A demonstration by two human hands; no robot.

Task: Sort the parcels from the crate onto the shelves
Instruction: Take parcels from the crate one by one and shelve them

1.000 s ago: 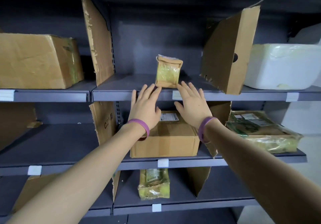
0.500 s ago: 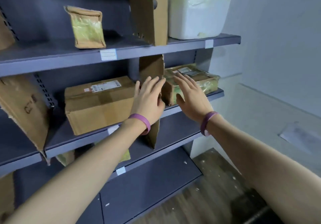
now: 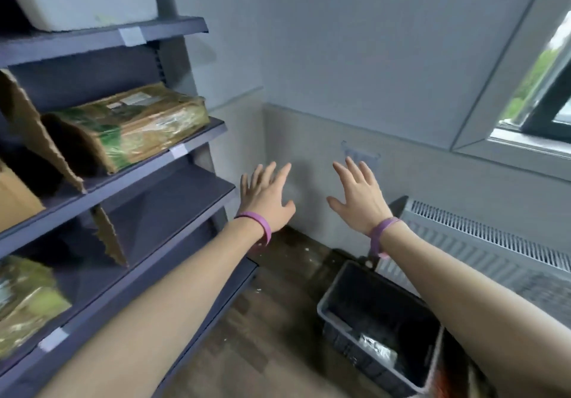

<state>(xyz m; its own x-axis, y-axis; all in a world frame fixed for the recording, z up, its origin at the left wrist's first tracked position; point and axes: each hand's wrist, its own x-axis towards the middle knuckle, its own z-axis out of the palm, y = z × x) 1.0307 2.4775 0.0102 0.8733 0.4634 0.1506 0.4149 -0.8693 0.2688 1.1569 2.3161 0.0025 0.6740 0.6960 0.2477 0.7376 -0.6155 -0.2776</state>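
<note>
moved: left hand (image 3: 267, 196) and right hand (image 3: 358, 193) swung off the shelves (image 3: 197, 138), now out in front of the wall (image 3: 340, 57)
shelves: far left, wrapped parcel (image 3: 129, 125) lying on the middle one
crate (image 3: 346, 339): on the floor (image 3: 272, 320), lower right, small packet (image 3: 378, 349) inside
grip: both wide open, fingers spread, holding nothing

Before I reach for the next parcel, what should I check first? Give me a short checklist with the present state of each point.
1. Left hand free: ok, open and holds nothing.
2. Right hand free: ok, open and holds nothing.
3. Crate not empty: ok, a silvery parcel lies inside.
4. Free shelf room: ok, the lower shelf shows a bare stretch.
5. Its label readable: cannot tell, too blurred.
</note>
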